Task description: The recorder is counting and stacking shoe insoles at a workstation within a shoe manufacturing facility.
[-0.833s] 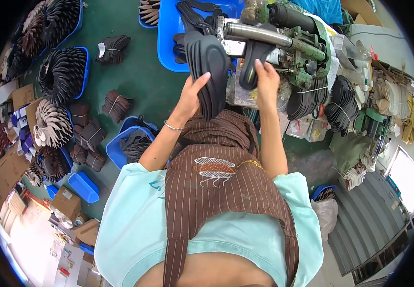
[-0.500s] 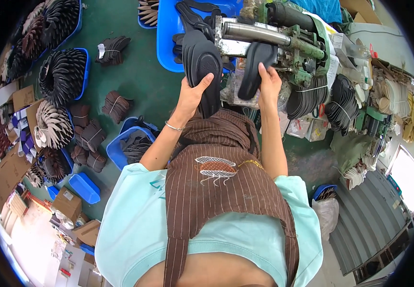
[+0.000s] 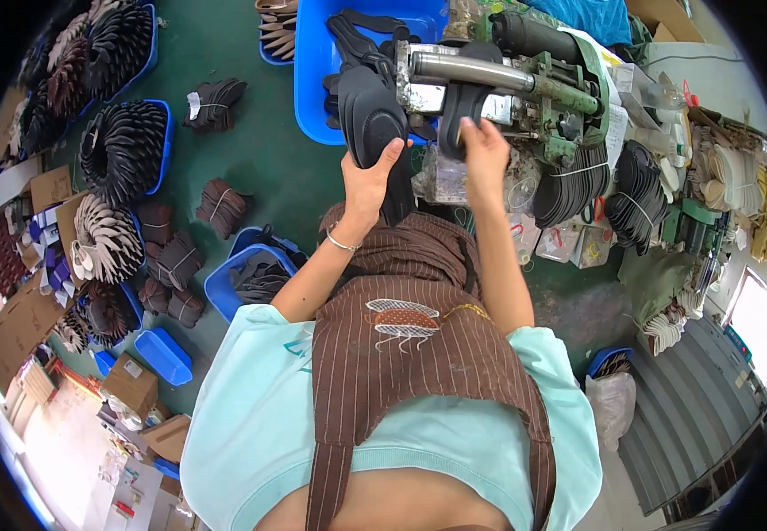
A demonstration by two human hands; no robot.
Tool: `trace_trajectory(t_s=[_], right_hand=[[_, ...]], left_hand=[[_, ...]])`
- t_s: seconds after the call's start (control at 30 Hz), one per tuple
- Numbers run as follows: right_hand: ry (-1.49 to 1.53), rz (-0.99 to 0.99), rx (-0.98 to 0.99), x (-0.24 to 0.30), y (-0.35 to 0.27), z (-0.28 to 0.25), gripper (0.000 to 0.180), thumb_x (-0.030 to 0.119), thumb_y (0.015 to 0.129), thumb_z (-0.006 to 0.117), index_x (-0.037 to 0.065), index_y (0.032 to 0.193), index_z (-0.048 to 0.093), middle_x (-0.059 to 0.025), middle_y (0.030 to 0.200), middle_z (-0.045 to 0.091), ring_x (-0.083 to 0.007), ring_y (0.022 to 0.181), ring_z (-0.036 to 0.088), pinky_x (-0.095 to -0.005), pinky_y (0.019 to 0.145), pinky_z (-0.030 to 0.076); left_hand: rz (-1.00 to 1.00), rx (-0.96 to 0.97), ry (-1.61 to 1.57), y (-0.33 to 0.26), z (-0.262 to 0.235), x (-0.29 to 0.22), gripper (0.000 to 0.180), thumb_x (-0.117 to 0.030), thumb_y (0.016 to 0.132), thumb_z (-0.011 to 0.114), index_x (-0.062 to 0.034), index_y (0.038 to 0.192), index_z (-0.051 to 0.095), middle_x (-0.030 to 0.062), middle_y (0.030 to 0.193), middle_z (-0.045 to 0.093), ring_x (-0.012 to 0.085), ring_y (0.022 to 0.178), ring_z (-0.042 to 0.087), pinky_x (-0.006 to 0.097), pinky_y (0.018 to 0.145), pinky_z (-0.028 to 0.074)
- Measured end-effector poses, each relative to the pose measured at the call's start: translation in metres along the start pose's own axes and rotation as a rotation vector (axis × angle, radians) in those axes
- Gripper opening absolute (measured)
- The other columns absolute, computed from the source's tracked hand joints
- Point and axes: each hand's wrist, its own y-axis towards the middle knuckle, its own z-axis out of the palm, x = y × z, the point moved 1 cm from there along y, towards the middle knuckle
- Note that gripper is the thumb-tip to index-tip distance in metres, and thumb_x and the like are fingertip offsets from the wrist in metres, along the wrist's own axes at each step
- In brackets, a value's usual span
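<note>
My left hand (image 3: pixel 369 181) is closed round a fanned stack of black insoles (image 3: pixel 367 111), with the thumb on the top one. A single black insole (image 3: pixel 463 104) is gripped near its close end by my right hand (image 3: pixel 486 157), the fingers bent round it. That insole reaches to a shiny metal roller (image 3: pixel 467 69) on a green machine (image 3: pixel 569 97), and the roller crosses in front of part of it. Beside the stack, a blue bin (image 3: pixel 311 106) contains more black insoles.
Bundled insoles (image 3: pixel 571 190) hang at the machine's right side. To my left stand a blue basket (image 3: pixel 217 288) of dark pieces and tied bundles (image 3: pixel 222 208) on the green floor. Farther left are blue tubs of coiled insoles (image 3: pixel 122 150) and an unfilled blue tray (image 3: pixel 164 356).
My right hand has moved the single insole forward and slightly left, to the metal roller. The stack in my left hand has shifted slightly; the whole view has moved a little.
</note>
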Motion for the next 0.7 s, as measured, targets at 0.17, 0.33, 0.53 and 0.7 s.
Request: trace_trajectory(t_s=[0.17,0.33,0.53,0.7], right_hand=[[-0.149,-0.11,0.186,-0.034,-0.075,0.026,0.013,0.007,0.083,0.064,0.004,0.078,0.053,0.0059,0.07,0.051,-0.0015,0.069,0.046,-0.0178,0.062,0.041],[-0.13,-0.001,-0.106,-0.031,-0.007,-0.034,0.026,0.006,0.082,0.063,0.01,0.066,0.044,0.0076,0.062,0.042,-0.0021,0.057,0.035,-0.0201,0.05,0.03],[-0.159,-0.057,0.171,-0.014,-0.054,0.025,0.018,0.013,0.083,0.065,0.003,0.074,0.053,0.0068,0.063,0.045,-0.0014,0.06,0.039,-0.0192,0.052,0.032],[0.001,-0.061,-0.086,-0.05,-0.03,-0.023,0.014,0.009,0.082,0.066,0.003,0.087,0.055,0.0064,0.066,0.048,-0.0013,0.061,0.039,-0.0177,0.054,0.032]], left_hand=[[0.107,-0.146,0.177,-0.002,0.004,-0.007,0.033,-0.015,0.081,0.071,0.0023,0.105,0.057,0.0095,0.095,0.064,0.0152,0.084,0.06,0.027,0.078,0.049],[-0.143,-0.072,-0.039,0.001,-0.009,-0.008,0.032,-0.022,0.082,0.07,0.0029,0.099,0.059,0.0047,0.091,0.063,0.0116,0.081,0.059,0.025,0.075,0.048],[0.006,-0.135,0.12,0.001,-0.001,0.001,0.037,-0.023,0.083,0.07,0.0035,0.105,0.058,0.0057,0.098,0.063,0.0122,0.085,0.058,0.025,0.079,0.046],[-0.181,0.003,0.002,0.003,-0.014,0.004,0.047,-0.041,0.093,0.047,0.0018,0.111,0.055,0.0094,0.103,0.062,0.0166,0.092,0.06,0.03,0.08,0.05]])
